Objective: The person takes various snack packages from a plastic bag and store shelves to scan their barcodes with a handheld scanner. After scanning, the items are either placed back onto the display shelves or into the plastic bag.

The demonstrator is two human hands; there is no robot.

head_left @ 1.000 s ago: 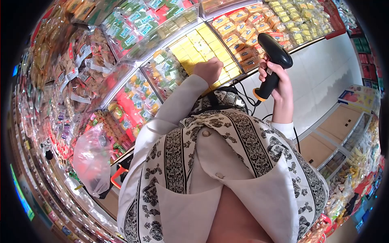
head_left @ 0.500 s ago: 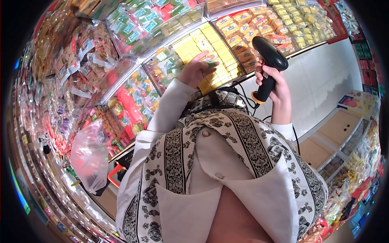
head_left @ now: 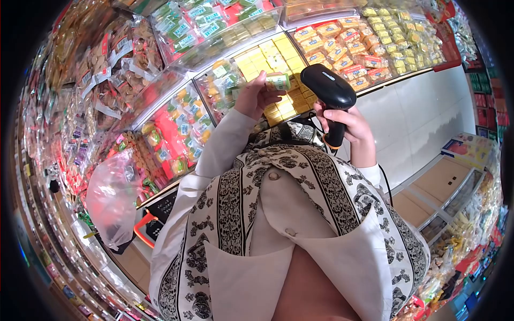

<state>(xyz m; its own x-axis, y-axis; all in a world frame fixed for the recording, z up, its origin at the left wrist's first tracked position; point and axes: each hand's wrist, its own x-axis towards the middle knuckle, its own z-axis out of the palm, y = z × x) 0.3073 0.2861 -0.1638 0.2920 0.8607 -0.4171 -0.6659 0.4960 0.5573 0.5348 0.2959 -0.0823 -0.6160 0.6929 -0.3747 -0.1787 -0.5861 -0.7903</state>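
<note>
My right hand is wrapped round the handle of a black barcode scanner with an orange ring at its base. The scanner's head points left, close to a small green packet. That packet is pinched in the fingers of my left hand, its pale label side facing up. Both hands are above the front of a display, where yellow-gold boxes lie in rows. What is printed on the packet is too small to read.
Compartments of wrapped snacks line the display's far side. At left hang bagged goods and a clear plastic bag, near an orange-handled basket. Pale floor tiles and a cardboard-coloured cabinet are at right.
The scanner in my right hand has moved left and down, nearer to my left hand. My left hand has turned the green packet so more of its label side shows.
</note>
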